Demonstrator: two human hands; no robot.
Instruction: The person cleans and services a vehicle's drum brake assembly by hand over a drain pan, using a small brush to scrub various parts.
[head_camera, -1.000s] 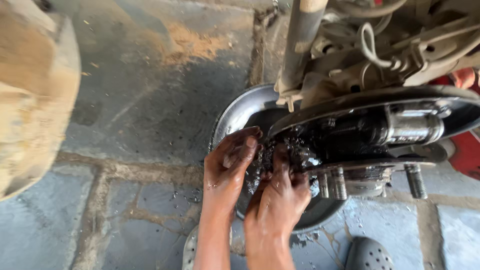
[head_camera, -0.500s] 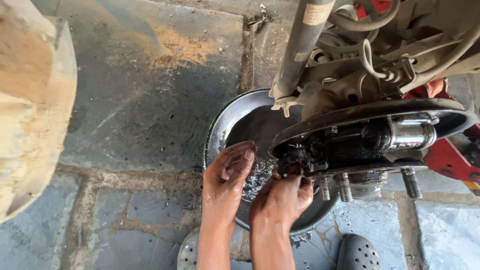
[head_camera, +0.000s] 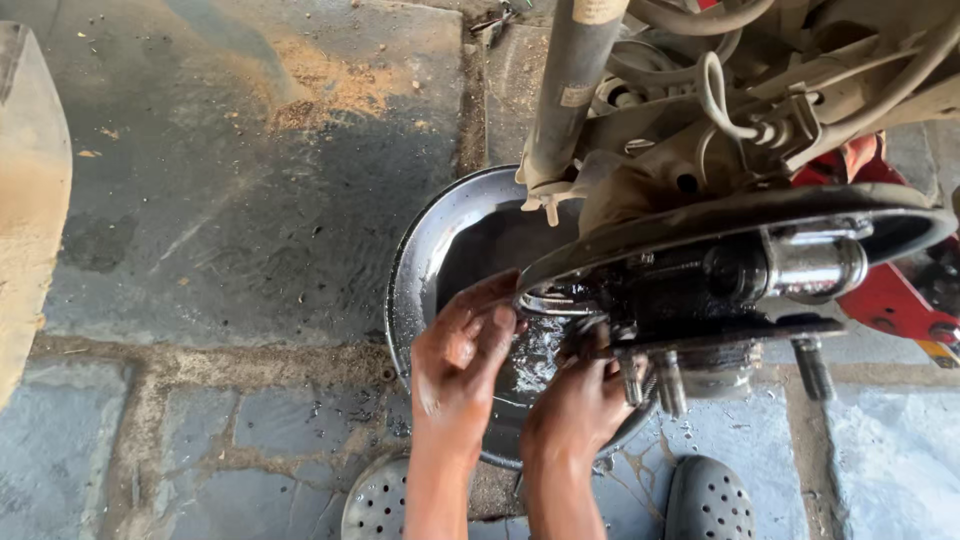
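**Greasy hands at the wheel hub over a pan of dark liquid**

The right hand (head_camera: 580, 405), low in the middle of the frame, has its fingers curled up into the black, oily underside of the wheel hub (head_camera: 700, 290); the grip looks closed on a part there, though which part I cannot tell, since the fingertips are hidden among the metal. The left hand (head_camera: 465, 350), just to its left, is open and cupped, palm facing right, fingertips touching the left end of the hub beside a shiny curved spring (head_camera: 550, 302).

Right beneath both hands sits a round metal pan (head_camera: 420, 260) on the floor, holding dark liquid. The hub sits in the centre right of the frame with its long axis running left to right, its threaded studs (head_camera: 665, 380) pointing down towards the bottom edge. A curved dark backing plate (head_camera: 720, 215) arches over it and blocks the view of the parts behind. A grey shock absorber (head_camera: 570, 90) rises steeply to the upper edge, with hoses (head_camera: 715, 95) to its right. A red stand (head_camera: 890, 300) shows at the right edge, and two grey perforated shoes (head_camera: 705, 500) at the bottom. The stone floor (head_camera: 200, 200) is wet and stained.

Compared with half a second ago, the left hand has opened wider and shifted slightly up against the hub, while the right hand stays tucked under it.
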